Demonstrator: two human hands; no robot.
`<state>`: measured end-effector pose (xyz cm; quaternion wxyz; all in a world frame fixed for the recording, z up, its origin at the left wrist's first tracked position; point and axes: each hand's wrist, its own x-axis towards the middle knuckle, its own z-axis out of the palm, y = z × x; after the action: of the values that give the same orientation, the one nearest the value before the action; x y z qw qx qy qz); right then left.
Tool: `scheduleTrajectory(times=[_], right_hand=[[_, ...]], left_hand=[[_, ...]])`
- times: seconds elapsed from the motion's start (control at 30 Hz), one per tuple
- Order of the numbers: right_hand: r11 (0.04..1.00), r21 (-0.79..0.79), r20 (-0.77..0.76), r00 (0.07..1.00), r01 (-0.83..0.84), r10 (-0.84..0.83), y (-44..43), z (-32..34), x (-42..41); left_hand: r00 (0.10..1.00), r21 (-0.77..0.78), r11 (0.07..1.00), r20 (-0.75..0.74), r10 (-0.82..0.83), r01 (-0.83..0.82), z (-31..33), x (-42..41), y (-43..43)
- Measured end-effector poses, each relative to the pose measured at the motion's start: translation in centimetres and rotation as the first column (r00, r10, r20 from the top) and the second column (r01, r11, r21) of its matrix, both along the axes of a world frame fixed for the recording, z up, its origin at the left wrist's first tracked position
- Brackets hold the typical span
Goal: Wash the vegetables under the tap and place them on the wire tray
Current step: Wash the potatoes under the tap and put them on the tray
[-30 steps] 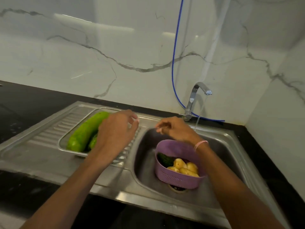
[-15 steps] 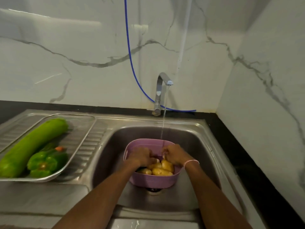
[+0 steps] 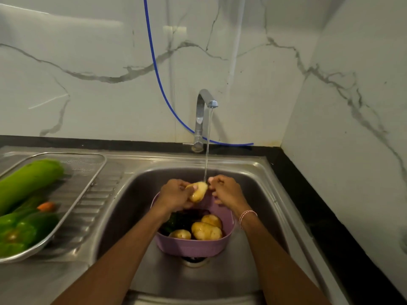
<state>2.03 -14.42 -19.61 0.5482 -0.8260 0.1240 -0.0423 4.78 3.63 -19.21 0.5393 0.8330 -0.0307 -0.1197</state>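
steel sink [image 3: 136, 194]: the biggest thing before you; all the wet work sits inside its bowl, so splashes stay contained.
wire tray [image 3: 97, 172]: rests on the ribbed drainer to your left, just beside the bowl, where washed pieces can drip; your potato has to end up here.
long green gourd [image 3: 28, 181]: lies in the tray, long axis running from the near left up toward the far corner, with green peppers [image 3: 19, 232] just beside it at the near end.
purple basket [image 3: 189, 247]: stands in the bowl over the drain, right under your hands, likely so a slipped piece drops back in.
tap [image 3: 201, 111]: the spout reaches over the bowl and runs; its thin stream [image 3: 208, 146] lands on the upper end of the potato you hold.
left hand [image 3: 174, 195]: fingers curled round the potato, clamped on its left side, holding it above the basket.
right hand [image 3: 226, 192]: just beside the potato's right edge, fingers bent; whether they touch it cannot be told.
potatoes in the basket [image 3: 206, 231]: three lie at the near side, beside something dark green; waiting their turn, as i judge it.
held potato [image 3: 198, 191]: in the air between your hands; long axis steeply tilted, upper end right toward the stream, lower end down-left into your left palm, which lets water run along its length.
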Motion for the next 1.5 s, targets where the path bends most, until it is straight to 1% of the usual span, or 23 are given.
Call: scheduleTrajectory(times=[0.03, 0.07, 0.1, 0.13, 0.2, 0.37, 0.5, 0.57, 0.6, 0.7, 0.73, 0.8, 0.87, 0.93, 1.0, 1.03, 1.07, 1.13, 1.2, 1.23, 1.3, 1.4, 1.5], right_hand=[[0.976, 0.216, -0.018, 0.999, -0.025, 0.029, 0.5, 0.7, -0.2], [0.911, 0.408, -0.032, 0.997, -0.057, 0.077, 1.1, 1.5, -0.4], [0.846, 0.529, -0.026, 0.995, -0.068, 0.097, 1.7, 1.9, -0.7], [0.823, 0.564, -0.011, 0.996, -0.069, 0.091, 2.0, 2.2, -0.8], [0.829, 0.557, 0.008, 0.999, -0.043, 0.046, 2.4, 1.8, -0.8], [0.872, 0.48, 0.038, 0.991, 0.094, -0.129, 3.2, 0.4, 0.3], [0.91, 0.357, 0.049, 0.969, 0.211, -0.244, 3.0, 0.4, 0.6], [0.92, 0.328, 0.014, 0.973, 0.214, -0.231, 2.6, 0.4, 0.7], [0.918, 0.356, -0.007, 0.983, 0.173, -0.182, 2.6, 0.4, 0.6], [0.824, 0.567, 0.015, 1.0, -0.009, 0.001, 2.5, 0.3, 0.5], [0.818, 0.575, 0.028, 1.0, -0.025, 0.011, 2.5, 0.2, 0.5], [0.871, 0.491, 0.047, 0.997, 0.028, -0.059, 2.5, 0.1, 0.6], [0.928, 0.343, 0.063, 0.983, 0.143, -0.175, 2.4, 0.1, 0.6], [0.949, 0.211, 0.051, 0.967, 0.233, -0.248, 2.3, 0.1, 0.7], [0.942, 0.231, -0.019, 0.969, 0.243, -0.245, 2.4, -0.2, 1.0], [0.927, 0.305, -0.046, 0.976, 0.217, -0.213, 2.5, -0.2, 1.1], [0.902, 0.396, -0.055, 0.985, 0.171, -0.163, 2.6, -0.2, 1.0], [0.836, 0.546, -0.018, 0.999, 0.052, -0.05, 2.7, -0.1, 1.0], [0.776, 0.629, 0.045, 0.999, -0.042, 0.018, 2.7, 0.1, 0.8], [0.75, 0.657, 0.069, 0.997, -0.073, 0.036, 2.7, 0.3, 0.7], [0.735, 0.672, 0.083, 0.995, -0.096, 0.054, 2.7, 0.6, 0.3], [0.775, 0.627, 0.069, 0.997, -0.078, 0.044, 2.6, 0.6, -0.1], [0.774, 0.633, 0.023, 1.0, -0.003, -0.014, 2.3, 0.8, 0.0]], left_hand=[[0.996, -0.218, 0.975, -0.084, 0.018, -0.036, 0.4, -0.4, -0.5], [0.991, -0.357, 0.932, -0.133, 0.011, -0.058, 0.7, -0.8, -1.1], [0.989, -0.427, 0.902, -0.148, -0.001, -0.063, 0.6, -1.1, -1.5], [0.991, -0.466, 0.883, -0.135, -0.016, -0.049, 0.6, -1.2, -2.0], [0.996, -0.486, 0.874, -0.083, -0.043, -0.003, 0.6, -1.4, -2.4], [0.989, -0.44, 0.886, 0.03, -0.146, 0.144, 0.2, -1.0, -1.8], [0.983, -0.436, 0.883, 0.032, -0.179, 0.174, 0.5, -1.1, -1.7], [0.981, -0.442, 0.879, 0.026, -0.19, 0.181, 0.5, -1.3, -1.7], [0.984, -0.445, 0.879, 0.026, -0.178, 0.171, 0.5, -1.3, -1.8], [0.99, -0.46, 0.877, 0.038, -0.135, 0.138, 0.4, -1.0, -1.5], [0.989, -0.464, 0.873, 0.044, -0.144, 0.148, 0.4, -0.8, -1.4], [0.975, -0.457, 0.862, 0.062, -0.214, 0.218, 0.5, -0.8, -0.9], [0.943, -0.399, 0.856, 0.092, -0.32, 0.329, 0.5, -1.0, -0.8], [0.904, -0.223, 0.877, 0.156, -0.399, 0.426, 0.2, -1.1, -1.3], [0.891, -0.043, 0.907, 0.216, -0.4, 0.418, 0.0, -1.2, -1.8], [0.899, -0.024, 0.923, 0.238, -0.368, 0.384, -0.1, -1.2, -1.9], [0.92, -0.068, 0.94, 0.237, -0.311, 0.335, -0.1, -1.2, -1.9], [0.969, -0.2, 0.956, 0.169, -0.181, 0.214, 0.0, -0.9, -1.7], [0.993, -0.294, 0.95, 0.07, -0.093, 0.11, -0.1, -0.1, -1.5], [0.996, -0.355, 0.931, 0.019, -0.083, 0.084, 0.0, 0.0, -1.5], [0.992, -0.451, 0.888, -0.035, -0.119, 0.091, 0.0, 0.0, -1.7], [0.982, -0.467, 0.874, -0.055, -0.179, 0.133, 0.5, -0.5, -1.4], [0.969, -0.529, 0.84, -0.12, -0.217, 0.122, 0.7, -0.2, -1.1]])
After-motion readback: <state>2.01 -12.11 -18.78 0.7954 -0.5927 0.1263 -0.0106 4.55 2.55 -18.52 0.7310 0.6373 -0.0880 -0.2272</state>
